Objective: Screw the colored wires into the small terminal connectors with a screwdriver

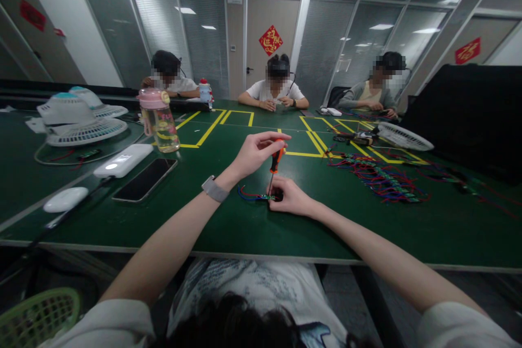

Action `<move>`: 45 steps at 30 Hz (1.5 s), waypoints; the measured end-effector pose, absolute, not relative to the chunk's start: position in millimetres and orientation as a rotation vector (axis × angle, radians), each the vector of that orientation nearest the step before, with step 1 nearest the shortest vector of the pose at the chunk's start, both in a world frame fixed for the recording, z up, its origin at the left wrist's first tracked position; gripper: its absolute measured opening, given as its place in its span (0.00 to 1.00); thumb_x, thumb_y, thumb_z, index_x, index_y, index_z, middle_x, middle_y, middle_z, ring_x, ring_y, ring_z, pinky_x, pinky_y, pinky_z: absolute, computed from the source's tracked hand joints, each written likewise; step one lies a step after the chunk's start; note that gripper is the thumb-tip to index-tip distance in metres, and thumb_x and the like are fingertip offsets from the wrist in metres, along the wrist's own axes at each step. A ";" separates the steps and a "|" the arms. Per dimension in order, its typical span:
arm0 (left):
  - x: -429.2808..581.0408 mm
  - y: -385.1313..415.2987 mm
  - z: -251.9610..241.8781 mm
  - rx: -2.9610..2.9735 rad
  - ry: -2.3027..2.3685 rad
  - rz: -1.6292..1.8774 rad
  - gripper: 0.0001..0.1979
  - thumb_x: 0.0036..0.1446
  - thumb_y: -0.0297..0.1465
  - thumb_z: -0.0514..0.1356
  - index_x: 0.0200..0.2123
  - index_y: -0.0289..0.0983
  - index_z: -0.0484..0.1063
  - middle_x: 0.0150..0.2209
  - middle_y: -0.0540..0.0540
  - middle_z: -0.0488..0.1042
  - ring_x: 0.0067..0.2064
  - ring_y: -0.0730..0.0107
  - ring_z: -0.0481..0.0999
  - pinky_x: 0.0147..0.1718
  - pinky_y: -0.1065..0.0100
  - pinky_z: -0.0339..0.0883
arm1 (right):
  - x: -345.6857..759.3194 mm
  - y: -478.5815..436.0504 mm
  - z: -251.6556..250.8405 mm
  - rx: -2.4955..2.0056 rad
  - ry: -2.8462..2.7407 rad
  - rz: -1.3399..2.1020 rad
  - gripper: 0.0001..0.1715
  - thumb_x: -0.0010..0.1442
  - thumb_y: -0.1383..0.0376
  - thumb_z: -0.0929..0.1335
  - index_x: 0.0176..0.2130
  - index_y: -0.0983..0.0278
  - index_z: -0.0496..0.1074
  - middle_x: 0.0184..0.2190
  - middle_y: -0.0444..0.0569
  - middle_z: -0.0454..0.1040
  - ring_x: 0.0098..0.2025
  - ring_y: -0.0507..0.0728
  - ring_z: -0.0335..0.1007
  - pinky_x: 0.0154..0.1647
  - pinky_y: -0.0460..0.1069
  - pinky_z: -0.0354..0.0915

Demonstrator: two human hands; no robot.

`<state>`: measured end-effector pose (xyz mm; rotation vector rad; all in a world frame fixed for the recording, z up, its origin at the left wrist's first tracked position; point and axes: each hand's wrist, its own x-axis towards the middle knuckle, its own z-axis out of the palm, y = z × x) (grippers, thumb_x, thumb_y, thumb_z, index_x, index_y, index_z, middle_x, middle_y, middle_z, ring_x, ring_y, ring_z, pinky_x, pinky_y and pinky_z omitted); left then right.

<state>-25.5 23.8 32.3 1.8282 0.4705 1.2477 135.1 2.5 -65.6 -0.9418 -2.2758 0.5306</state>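
My left hand (258, 151) pinches the orange-and-black handle of a small screwdriver (275, 162) held upright, its tip pointing down at a small green circuit board (265, 196) with red and blue wires (247, 193). My right hand (290, 196) rests on the green table (228, 223), fingers closed on the right end of that board, pressing it down. A grey watch band is on my left wrist.
A pink-lidded water bottle (159, 120), a white power bank (123, 161), a black phone (144, 180) and white fans (81, 119) lie at left. A heap of wired boards (379, 176) lies at right. Three people sit at the far side.
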 end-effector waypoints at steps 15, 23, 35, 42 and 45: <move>-26.1 22.4 32.5 1.815 0.393 1.197 0.13 0.57 0.34 0.61 0.42 0.32 0.77 0.36 0.43 0.78 0.34 0.71 0.76 0.35 0.68 0.71 | 135.4 2.3 -64.6 -0.942 -2.276 0.543 0.07 0.44 0.73 0.68 0.28 0.65 0.67 0.28 0.42 0.65 0.28 0.49 0.60 0.28 0.44 0.58; -21.0 21.3 28.6 1.899 0.437 1.277 0.10 0.56 0.34 0.61 0.37 0.34 0.77 0.37 0.45 0.77 0.33 0.74 0.74 0.33 0.72 0.68 | 135.8 3.9 -67.0 -0.929 -2.259 0.555 0.07 0.44 0.73 0.69 0.28 0.65 0.68 0.28 0.42 0.65 0.27 0.49 0.60 0.28 0.44 0.59; -18.3 15.3 29.3 1.847 0.396 1.279 0.08 0.52 0.31 0.65 0.35 0.33 0.77 0.34 0.45 0.78 0.31 0.75 0.75 0.31 0.72 0.68 | 135.9 4.0 -66.7 -0.922 -2.247 0.575 0.08 0.44 0.73 0.69 0.29 0.65 0.69 0.26 0.41 0.65 0.26 0.50 0.61 0.27 0.45 0.60; -17.7 18.7 27.1 1.902 0.429 1.323 0.10 0.59 0.32 0.57 0.36 0.34 0.76 0.34 0.47 0.75 0.32 0.76 0.72 0.32 0.73 0.67 | 137.2 4.3 -66.9 -0.916 -2.252 0.580 0.08 0.45 0.73 0.69 0.30 0.65 0.69 0.28 0.42 0.65 0.27 0.49 0.60 0.28 0.45 0.60; -19.9 20.0 28.6 1.853 0.396 1.269 0.11 0.61 0.32 0.55 0.40 0.34 0.76 0.40 0.44 0.77 0.41 0.69 0.76 0.39 0.70 0.70 | 137.4 4.1 -66.7 -0.920 -2.261 0.572 0.08 0.45 0.73 0.69 0.29 0.65 0.69 0.28 0.42 0.65 0.27 0.49 0.60 0.28 0.44 0.59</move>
